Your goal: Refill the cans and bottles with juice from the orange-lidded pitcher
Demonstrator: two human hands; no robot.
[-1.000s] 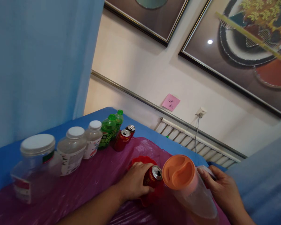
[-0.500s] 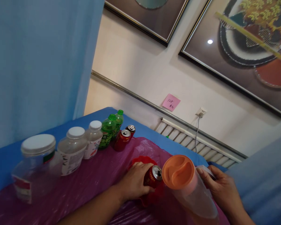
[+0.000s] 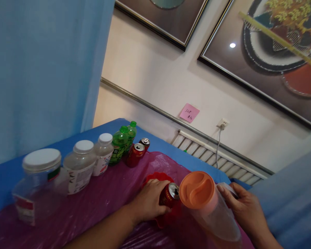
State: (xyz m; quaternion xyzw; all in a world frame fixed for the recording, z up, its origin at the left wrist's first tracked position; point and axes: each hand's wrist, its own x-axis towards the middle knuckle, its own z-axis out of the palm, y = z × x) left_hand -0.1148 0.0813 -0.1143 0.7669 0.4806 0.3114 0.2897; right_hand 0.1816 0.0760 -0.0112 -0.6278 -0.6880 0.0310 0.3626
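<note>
My left hand (image 3: 152, 200) is wrapped round a red drink can (image 3: 168, 195) with an opened silver top. The can is over a red scalloped dish (image 3: 159, 177), partly hidden behind my hand and the can. My right hand (image 3: 242, 206) grips the white handle of a clear plastic pitcher (image 3: 212, 216) with an orange lid (image 3: 197, 190). The pitcher is tilted toward the can, and its lid edge comes close to the can's top. Pale liquid shows low in the pitcher. I cannot tell whether any liquid is flowing.
Purple plastic sheeting (image 3: 103, 204) covers part of the blue table (image 3: 155, 140). Along the left stand a big clear jar (image 3: 40, 193), two smaller white-capped jars (image 3: 80, 169), two green bottles (image 3: 119, 145) and two more cans (image 3: 135, 155). A radiator (image 3: 223, 160) runs along the wall behind.
</note>
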